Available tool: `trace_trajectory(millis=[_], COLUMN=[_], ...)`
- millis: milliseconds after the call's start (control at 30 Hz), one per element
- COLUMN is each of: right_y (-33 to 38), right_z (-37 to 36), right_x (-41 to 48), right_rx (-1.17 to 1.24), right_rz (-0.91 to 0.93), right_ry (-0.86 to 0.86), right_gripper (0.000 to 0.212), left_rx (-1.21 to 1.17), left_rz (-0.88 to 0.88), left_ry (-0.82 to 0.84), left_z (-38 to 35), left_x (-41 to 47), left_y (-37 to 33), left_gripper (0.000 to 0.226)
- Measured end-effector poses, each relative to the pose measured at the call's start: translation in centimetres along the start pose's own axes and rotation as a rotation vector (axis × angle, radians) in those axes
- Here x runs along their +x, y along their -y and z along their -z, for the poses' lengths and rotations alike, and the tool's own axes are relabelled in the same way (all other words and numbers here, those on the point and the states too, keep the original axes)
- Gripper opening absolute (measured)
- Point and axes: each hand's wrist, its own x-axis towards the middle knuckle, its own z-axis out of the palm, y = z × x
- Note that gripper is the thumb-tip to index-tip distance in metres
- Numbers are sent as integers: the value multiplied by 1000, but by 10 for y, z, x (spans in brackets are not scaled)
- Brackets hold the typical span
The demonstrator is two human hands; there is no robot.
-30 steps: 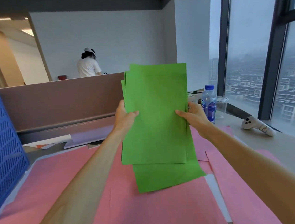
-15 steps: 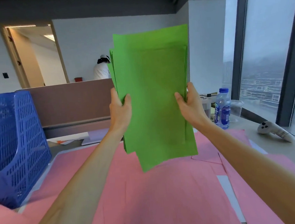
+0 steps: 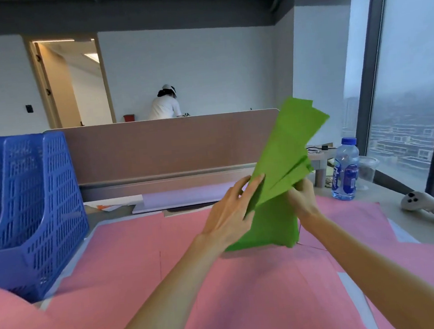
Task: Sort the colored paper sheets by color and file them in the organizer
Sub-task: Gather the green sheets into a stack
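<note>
A stack of green paper sheets (image 3: 286, 158) stands on edge above the desk, tilted to the right, its lower end touching the pink sheets (image 3: 139, 249) that cover the desk. My right hand (image 3: 301, 199) grips the stack from the right near its lower half. My left hand (image 3: 230, 213) lies against the stack's left edge with the fingers nearly straight. The blue mesh organizer (image 3: 30, 207) stands at the left, its slots facing me; I see no paper in them.
A water bottle (image 3: 345, 171) and a clear plastic cup (image 3: 367, 168) stand at the right by the window. A white controller (image 3: 429, 207) lies on the desk's right edge. A brown partition (image 3: 169, 145) closes the back. A person stands far behind it.
The green stack, held flat toward me before, has turned edge-on and dropped toward the desk at the right. My left hand has loosened its grip. The view has swung left, showing more of the organizer.
</note>
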Motion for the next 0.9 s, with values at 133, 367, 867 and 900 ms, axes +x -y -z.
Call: trace_trajectory(millis=[133, 367, 867, 900], right_y=[-3, 23, 31, 27], right_z=[0, -4, -9, -8], right_x=[0, 11, -4, -7], right_rx=[-66, -38, -188, -178], right_rz=[41, 142, 99, 85], right_ry=[21, -7, 5, -2], right_gripper=[23, 34, 60, 56], left_rx=[32, -221, -755, -773], left_rz=[38, 346, 681, 689], left_ry=[30, -150, -287, -354], left_z=[-8, 14, 28, 24], left_x=[1, 23, 30, 28], left_y=[9, 21, 31, 33], left_gripper=[89, 43, 53, 62])
